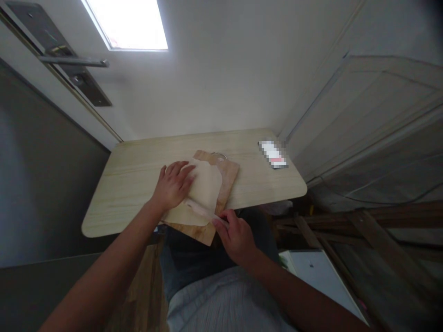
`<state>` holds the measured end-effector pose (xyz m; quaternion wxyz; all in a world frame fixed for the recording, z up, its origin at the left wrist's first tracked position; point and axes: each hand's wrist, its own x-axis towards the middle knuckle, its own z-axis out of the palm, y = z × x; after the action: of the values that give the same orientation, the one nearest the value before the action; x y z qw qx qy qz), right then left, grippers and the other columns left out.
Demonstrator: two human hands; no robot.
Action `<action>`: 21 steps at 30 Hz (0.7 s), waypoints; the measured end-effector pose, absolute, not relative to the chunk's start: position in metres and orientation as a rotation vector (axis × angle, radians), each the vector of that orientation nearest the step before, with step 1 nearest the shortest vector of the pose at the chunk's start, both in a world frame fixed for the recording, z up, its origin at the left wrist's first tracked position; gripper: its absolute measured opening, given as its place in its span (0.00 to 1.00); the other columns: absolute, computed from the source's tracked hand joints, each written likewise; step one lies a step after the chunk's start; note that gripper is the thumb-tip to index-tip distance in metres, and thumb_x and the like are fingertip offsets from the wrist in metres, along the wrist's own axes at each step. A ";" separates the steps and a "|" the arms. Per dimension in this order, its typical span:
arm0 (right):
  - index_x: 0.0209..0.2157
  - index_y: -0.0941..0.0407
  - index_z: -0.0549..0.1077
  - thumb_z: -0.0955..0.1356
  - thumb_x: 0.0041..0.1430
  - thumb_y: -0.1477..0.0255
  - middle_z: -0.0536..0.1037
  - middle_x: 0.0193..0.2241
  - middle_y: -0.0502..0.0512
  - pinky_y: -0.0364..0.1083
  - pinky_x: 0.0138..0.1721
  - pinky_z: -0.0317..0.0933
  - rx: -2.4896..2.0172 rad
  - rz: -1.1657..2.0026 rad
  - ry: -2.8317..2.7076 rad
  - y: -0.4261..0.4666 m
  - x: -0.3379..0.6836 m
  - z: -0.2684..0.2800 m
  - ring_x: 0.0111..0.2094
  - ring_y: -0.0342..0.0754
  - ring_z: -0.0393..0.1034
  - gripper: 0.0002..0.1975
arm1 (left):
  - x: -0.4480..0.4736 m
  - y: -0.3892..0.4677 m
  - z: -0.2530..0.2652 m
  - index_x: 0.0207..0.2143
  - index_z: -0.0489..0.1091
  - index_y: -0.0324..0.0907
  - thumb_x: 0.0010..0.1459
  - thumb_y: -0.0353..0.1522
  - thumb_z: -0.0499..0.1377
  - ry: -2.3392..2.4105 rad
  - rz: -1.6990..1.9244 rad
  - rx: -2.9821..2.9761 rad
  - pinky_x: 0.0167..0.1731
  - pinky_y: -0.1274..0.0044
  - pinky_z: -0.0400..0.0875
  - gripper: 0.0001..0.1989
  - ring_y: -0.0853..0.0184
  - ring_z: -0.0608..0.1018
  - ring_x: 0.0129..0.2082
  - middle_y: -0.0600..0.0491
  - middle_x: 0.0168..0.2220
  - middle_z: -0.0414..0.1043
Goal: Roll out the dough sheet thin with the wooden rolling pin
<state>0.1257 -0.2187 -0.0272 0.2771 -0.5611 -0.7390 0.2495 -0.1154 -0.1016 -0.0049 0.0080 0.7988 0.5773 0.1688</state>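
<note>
White door (224, 87) behind, with a metal handle (76, 61) on its plate at upper left and a brightly lit window pane (128, 23) above. Before it, a narrow wood-grain surface (121, 184) with rounded corners, carrying a wooden board (228, 180) set askew near its middle, near corner jutting past the edge toward the body. At the far end of the board, a metal ring (219, 154). On top of the board, a thin, pale flat sheet (206, 182), covering most of it but leaving wood bare along the right and near sides. Left hand (175, 185) palm-down over the left part of the sheet, fingers moderately spread, gripping nothing. Right hand (238, 235) at the near right side of the board, fingers closed around one end of a long pale tool (202, 211); far end across the sheet, just beside the left hand. Too washed out to tell its exact kind. Toward the surface's right end, well apart from the board, a pixelated phone-like object (272, 154). Below, blue jeans (180, 263) and a light striped shirt (224, 299).
</note>
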 end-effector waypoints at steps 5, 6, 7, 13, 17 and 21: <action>0.41 0.55 0.69 0.58 0.72 0.57 0.80 0.30 0.54 0.43 0.33 0.61 -1.505 0.717 -1.927 -0.218 0.127 -0.026 0.31 0.49 0.77 0.17 | -0.105 -0.089 -0.002 0.63 0.62 0.51 0.71 0.44 0.41 1.791 0.423 2.507 0.63 0.50 0.52 0.24 0.53 0.62 0.65 0.48 0.66 0.62; 0.41 0.54 0.70 0.58 0.72 0.58 0.80 0.30 0.54 0.43 0.32 0.61 -1.517 0.722 -1.905 -0.217 0.127 -0.026 0.31 0.48 0.77 0.17 | -0.103 -0.086 -0.002 0.63 0.62 0.51 0.71 0.44 0.40 1.794 0.415 2.507 0.63 0.50 0.51 0.25 0.53 0.61 0.66 0.48 0.66 0.62; 0.41 0.54 0.70 0.58 0.72 0.58 0.80 0.30 0.54 0.43 0.32 0.61 -1.531 0.728 -1.886 -0.217 0.128 -0.027 0.31 0.48 0.77 0.17 | -0.100 -0.083 -0.002 0.64 0.62 0.51 0.71 0.44 0.40 1.794 0.407 2.508 0.63 0.49 0.51 0.25 0.52 0.61 0.66 0.48 0.66 0.62; 0.42 0.54 0.70 0.58 0.71 0.57 0.80 0.29 0.54 0.44 0.31 0.59 -1.637 0.773 -1.796 -0.208 0.135 -0.027 0.29 0.49 0.76 0.18 | -0.083 -0.063 -0.004 0.63 0.63 0.49 0.71 0.45 0.42 1.756 0.426 2.501 0.63 0.47 0.49 0.25 0.51 0.62 0.65 0.45 0.65 0.63; 0.42 0.54 0.70 0.57 0.71 0.56 0.80 0.30 0.54 0.43 0.31 0.59 -1.662 0.843 -1.732 -0.199 0.140 -0.025 0.30 0.49 0.76 0.19 | -0.075 -0.053 -0.003 0.60 0.66 0.46 0.71 0.43 0.43 1.778 0.539 2.473 0.63 0.50 0.52 0.24 0.52 0.65 0.63 0.44 0.63 0.65; 0.45 0.54 0.70 0.59 0.70 0.55 0.81 0.31 0.54 0.43 0.30 0.59 -1.581 0.912 -1.860 -0.208 0.138 -0.019 0.31 0.49 0.77 0.19 | -0.081 -0.056 -0.003 0.52 0.73 0.41 0.71 0.42 0.43 1.829 0.785 2.412 0.59 0.60 0.61 0.23 0.55 0.71 0.57 0.43 0.54 0.73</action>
<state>0.1378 -0.2081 -0.0190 0.2646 -0.5852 -0.6883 0.3375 -0.0814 -0.0565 -0.0030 0.0073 0.7712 0.5849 0.2511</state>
